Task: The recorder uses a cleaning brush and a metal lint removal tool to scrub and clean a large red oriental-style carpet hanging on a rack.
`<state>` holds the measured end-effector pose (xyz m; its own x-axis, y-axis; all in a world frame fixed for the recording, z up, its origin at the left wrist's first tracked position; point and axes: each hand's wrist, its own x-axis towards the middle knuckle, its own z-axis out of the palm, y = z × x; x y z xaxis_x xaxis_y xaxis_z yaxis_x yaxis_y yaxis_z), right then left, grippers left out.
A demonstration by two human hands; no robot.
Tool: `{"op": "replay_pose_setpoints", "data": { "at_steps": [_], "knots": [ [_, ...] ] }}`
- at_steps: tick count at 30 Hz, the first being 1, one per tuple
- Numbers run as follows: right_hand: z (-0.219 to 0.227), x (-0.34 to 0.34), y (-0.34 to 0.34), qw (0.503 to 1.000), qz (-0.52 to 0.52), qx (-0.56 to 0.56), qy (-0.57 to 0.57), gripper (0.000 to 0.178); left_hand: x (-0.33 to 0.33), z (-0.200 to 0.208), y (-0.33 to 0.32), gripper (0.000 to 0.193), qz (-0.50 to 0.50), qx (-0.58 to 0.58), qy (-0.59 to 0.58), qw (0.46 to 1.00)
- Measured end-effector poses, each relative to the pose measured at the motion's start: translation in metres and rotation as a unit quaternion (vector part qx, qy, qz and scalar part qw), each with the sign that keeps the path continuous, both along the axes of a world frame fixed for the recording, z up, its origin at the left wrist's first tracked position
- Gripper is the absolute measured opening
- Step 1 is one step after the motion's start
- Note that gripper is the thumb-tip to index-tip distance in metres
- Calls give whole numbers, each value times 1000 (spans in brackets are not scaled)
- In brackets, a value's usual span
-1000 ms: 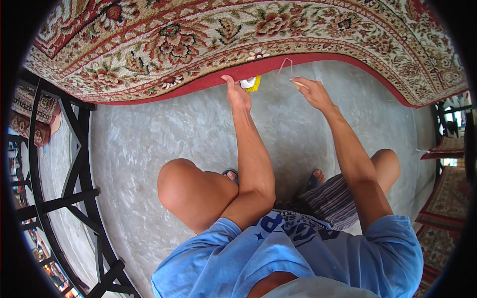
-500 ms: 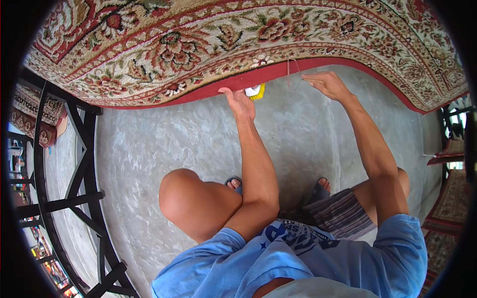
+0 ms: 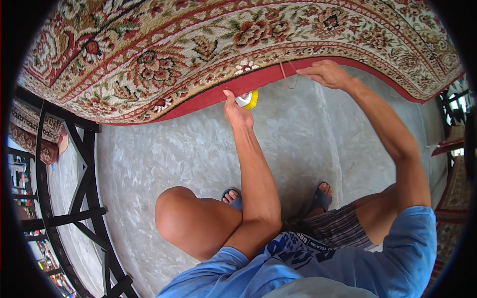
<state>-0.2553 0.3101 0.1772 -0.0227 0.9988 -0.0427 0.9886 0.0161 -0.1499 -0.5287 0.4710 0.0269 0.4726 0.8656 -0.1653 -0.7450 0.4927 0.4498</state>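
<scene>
Head view: left hand (image 3: 237,111) is pinching the rug's red border (image 3: 263,79) beside a yellow-white spool (image 3: 247,100), steadying it, while right hand's (image 3: 325,74) pressed-together fingers are drawing thread (image 3: 288,74) taut.

yellow-white object (image 3: 247,101) half hidden behind left hand (image 3: 237,113), thread (image 3: 288,75) faint

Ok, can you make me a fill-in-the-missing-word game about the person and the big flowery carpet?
1. The plain border along the carpet edge is ____.
2. The left hand holds a white and ____ spool against that edge.
3. The right hand pinches a thin ____ that loops down from the border.
4. The person squats on a grey floor wearing a ____ shirt.

Missing words: red; yellow; thread; blue
</scene>
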Motion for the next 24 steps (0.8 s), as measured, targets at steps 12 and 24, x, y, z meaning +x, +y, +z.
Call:
{"op": "replay_pose_setpoints", "data": {
  "at_steps": [12,24],
  "knots": [
    [-12,-34,5,996,86,34,18,39,27,16,-24,55,-73,74,68,992],
    [-29,-15,-15,993,87,44,69,40,24,23,-32,53,-35,94,111,989]
  ]
}}
